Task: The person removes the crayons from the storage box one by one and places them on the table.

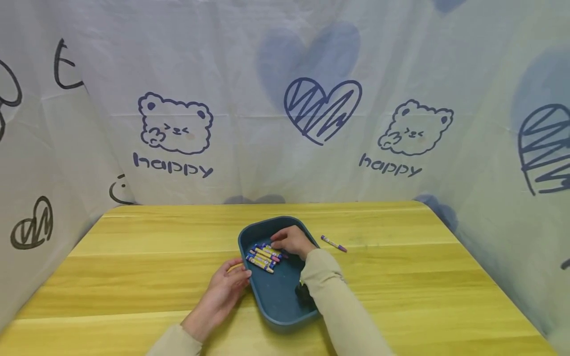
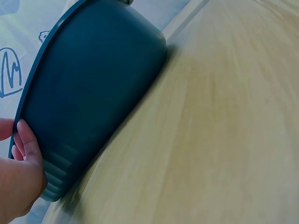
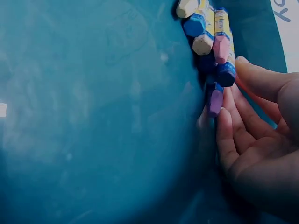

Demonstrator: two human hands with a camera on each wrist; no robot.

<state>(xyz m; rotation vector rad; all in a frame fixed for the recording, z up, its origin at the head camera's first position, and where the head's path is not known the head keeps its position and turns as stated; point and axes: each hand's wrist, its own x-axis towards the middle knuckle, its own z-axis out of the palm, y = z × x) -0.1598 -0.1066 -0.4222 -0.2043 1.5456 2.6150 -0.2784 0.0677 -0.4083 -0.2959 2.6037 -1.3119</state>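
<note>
A dark teal plastic bin (image 1: 285,296) sits on the table, with a pile of crayons (image 1: 262,257) in its far left part. They wear yellow and blue wrappers; pink, purple and pale tips show in the right wrist view. My left hand (image 1: 229,287) grips the bin's left rim, its fingers against the outer wall (image 2: 93,84). Reaching inside, my right hand (image 1: 294,241) has thumb and fingers around a dark blue-ended crayon (image 3: 226,74) at the pile's edge. A purple-tipped crayon (image 3: 215,100) lies by the fingertips. The hand partly hides the pile.
One purple-tipped crayon (image 1: 334,244) lies on the wooden table (image 1: 414,277) to the right of the bin. A white cloth with drawn bears and hearts (image 1: 249,148) hangs behind the table and along both sides.
</note>
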